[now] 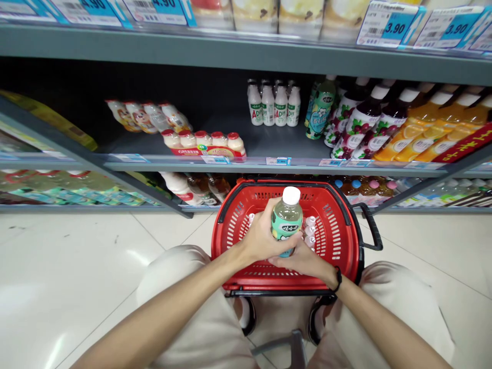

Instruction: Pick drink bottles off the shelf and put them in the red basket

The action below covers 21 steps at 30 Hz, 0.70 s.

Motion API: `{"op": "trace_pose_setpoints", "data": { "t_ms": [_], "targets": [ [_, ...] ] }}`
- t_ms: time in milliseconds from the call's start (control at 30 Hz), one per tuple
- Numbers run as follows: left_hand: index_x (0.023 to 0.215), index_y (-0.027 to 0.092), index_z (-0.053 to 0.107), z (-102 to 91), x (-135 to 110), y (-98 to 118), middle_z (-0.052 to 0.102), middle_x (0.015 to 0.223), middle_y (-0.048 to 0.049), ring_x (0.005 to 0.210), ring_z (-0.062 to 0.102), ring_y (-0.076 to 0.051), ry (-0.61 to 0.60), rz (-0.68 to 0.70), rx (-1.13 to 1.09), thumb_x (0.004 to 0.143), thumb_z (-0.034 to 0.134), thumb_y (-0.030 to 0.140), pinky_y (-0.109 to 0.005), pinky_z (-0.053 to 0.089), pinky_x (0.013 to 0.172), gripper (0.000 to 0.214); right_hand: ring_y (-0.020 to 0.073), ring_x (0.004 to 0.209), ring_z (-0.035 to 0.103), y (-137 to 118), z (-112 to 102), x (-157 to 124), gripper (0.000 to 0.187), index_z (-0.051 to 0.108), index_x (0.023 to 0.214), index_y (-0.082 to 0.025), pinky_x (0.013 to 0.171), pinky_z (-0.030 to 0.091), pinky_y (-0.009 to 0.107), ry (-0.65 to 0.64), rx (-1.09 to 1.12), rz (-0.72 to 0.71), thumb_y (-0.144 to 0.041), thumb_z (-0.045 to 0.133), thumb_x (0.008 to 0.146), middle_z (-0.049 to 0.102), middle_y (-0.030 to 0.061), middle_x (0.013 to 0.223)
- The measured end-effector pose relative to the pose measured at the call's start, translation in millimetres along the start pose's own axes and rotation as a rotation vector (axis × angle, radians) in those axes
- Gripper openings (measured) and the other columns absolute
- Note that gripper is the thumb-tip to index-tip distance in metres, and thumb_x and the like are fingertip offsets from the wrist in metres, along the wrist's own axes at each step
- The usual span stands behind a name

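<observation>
A drink bottle point(287, 220) with a white cap and a green label is held upright over the red shopping basket point(238, 283). My left hand point(261, 237) is closed around its left side. Lower down, my right hand point(303, 256) closes on the bottle's base from the right, a dark band around that wrist. Inside the basket, partly hidden by my hands, lie several small bottles point(310, 233) with pale tops. The basket stands on the floor between my knees, its black handle point(371, 228) out to the right.
Ahead, a grey shelf point(215, 102) carries small white bottles point(274, 105), a red-capped multipack point(203, 143), a green bottle point(321, 110), grape drinks point(369, 120) and orange drinks point(430, 125). Another shelf with price tags point(390, 25) runs above. More bottles point(365, 189) stand on the bottom level.
</observation>
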<state>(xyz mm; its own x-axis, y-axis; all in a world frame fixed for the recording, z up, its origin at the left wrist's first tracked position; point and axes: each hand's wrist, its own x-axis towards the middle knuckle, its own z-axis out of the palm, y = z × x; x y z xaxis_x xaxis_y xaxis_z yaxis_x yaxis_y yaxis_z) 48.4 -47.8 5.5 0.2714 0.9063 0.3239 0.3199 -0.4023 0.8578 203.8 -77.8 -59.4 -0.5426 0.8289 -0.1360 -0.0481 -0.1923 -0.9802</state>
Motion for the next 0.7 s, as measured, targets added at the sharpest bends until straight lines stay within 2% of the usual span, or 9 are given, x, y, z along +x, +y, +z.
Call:
{"op": "trace_pose_setpoints", "data": {
  "t_ms": [400,567,700],
  "targets": [
    [0.117,0.019,0.048,0.1,1,2,0.068,0.094,-0.0015,0.075,0.065,-0.015,0.000,-0.010,0.017,0.075,0.079,0.034,-0.026,0.052,0.071,0.053,0.0215,0.105,0.070,1,0,-1,0.062,0.067,0.132,-0.018,0.105,0.055,0.039,0.003,0.021,0.000,-0.023,0.087,0.074,0.070,0.0079,0.126],
    [0.116,0.019,0.051,-0.1,3,1,0.068,0.093,-0.0023,0.078,0.064,-0.016,0.027,-0.102,-0.031,0.077,0.081,0.037,-0.027,0.051,0.073,0.052,0.0240,0.116,0.066,7,-3,0,0.070,0.060,0.138,-0.019,0.107,0.053,0.040,0.013,0.006,-0.009,-0.024,0.088,0.074,0.069,0.0082,0.126],
    [0.112,0.018,0.057,-1.3,13,-9,0.068,0.096,-0.0037,0.082,0.064,-0.017,0.176,-0.267,-0.235,0.081,0.081,0.043,-0.027,0.052,0.075,0.047,0.0229,0.112,0.067,0,-4,-1,0.066,0.054,0.137,-0.018,0.102,0.054,0.039,0.055,-0.049,0.010,-0.034,0.085,0.080,0.068,0.0093,0.126]
  ]
}}
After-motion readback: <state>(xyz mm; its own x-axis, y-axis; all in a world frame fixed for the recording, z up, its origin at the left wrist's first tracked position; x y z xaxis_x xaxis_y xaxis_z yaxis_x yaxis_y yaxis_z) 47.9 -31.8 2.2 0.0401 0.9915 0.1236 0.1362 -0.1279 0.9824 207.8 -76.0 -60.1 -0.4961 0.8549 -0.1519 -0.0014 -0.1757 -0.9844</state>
